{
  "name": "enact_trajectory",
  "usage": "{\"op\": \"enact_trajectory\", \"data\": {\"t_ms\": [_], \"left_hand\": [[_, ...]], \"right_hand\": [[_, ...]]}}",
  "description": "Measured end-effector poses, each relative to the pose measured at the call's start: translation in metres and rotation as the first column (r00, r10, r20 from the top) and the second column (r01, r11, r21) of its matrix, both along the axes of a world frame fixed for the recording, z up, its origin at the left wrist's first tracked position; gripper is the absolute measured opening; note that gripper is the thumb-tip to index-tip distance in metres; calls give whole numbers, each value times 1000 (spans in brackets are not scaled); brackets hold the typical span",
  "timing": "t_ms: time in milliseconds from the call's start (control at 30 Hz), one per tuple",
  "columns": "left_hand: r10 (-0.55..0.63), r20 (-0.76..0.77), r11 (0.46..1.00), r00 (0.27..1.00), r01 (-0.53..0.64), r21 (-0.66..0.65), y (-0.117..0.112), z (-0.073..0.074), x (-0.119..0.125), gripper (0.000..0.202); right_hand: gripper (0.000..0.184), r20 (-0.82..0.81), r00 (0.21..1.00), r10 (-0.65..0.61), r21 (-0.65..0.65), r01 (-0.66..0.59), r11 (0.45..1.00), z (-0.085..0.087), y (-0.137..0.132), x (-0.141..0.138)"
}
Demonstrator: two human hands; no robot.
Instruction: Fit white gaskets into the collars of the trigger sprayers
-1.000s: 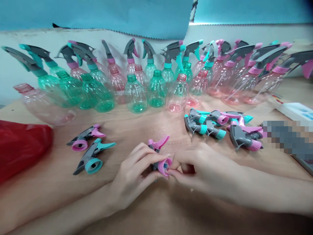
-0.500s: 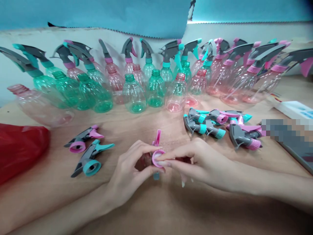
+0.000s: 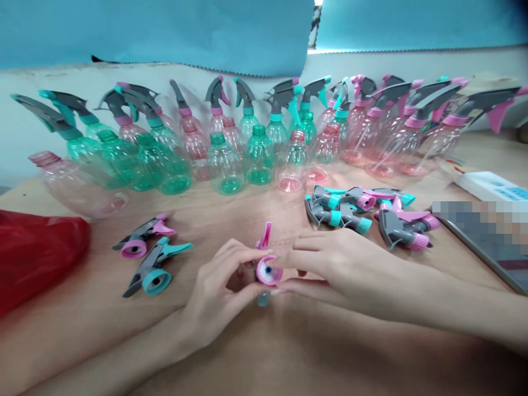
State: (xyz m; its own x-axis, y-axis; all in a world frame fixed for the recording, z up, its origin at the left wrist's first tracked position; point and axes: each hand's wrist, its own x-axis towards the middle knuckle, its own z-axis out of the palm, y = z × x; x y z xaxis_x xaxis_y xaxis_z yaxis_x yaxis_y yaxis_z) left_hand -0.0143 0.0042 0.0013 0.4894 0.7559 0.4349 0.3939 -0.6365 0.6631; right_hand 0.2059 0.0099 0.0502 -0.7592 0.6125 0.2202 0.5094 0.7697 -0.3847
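Pink-grey spray head (image 3: 269, 269) in left hand (image 3: 218, 280), collar facing the person

Over the middle of the surface (image 3: 231, 366), the left hand holds it narrowly. The right hand (image 3: 338, 264) has its thumb and forefinger at the collar (image 3: 270, 280); whether it also grips, I cannot tell. The trigger (image 3: 266, 235) points toward the far edge; the left fingers hide much of the long body. Some open room lies beyond, between two loose spray heads (image 3: 146, 267) on the left and a pile of spray heads (image 3: 404, 231) on the right. Bottles (image 3: 259, 159) line the far edge.
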Motion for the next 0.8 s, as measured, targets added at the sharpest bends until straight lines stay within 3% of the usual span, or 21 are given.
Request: {"op": "enact_trajectory", "data": {"t_ms": [200,367,533,600,700,800], "left_hand": [[18,64,993,998,-25,117,-10,1,10,41],[-58,38,969,998,47,243,-7,11,33,45],[-87,-21,938,996,89,334,8,30,72,49],[-100,1,934,995,93,346,13,34,85,46],[-145,55,934,988,118,338,18,33,95,36],[-164,41,941,986,144,307,22,25,97,32]], "right_hand": [[44,-72,997,-36,169,48,984,0,-13,-2],[19,-109,981,-163,163,180,970,2,-30,9],[20,-294,930,-221,221,291,931,10,-29,54],[16,-344,889,-302,212,387,897,11,-22,79],[16,-360,805,-472,146,548,824,5,-11,115],[21,-266,791,-551,118,593,796,-9,-1,140]]}}
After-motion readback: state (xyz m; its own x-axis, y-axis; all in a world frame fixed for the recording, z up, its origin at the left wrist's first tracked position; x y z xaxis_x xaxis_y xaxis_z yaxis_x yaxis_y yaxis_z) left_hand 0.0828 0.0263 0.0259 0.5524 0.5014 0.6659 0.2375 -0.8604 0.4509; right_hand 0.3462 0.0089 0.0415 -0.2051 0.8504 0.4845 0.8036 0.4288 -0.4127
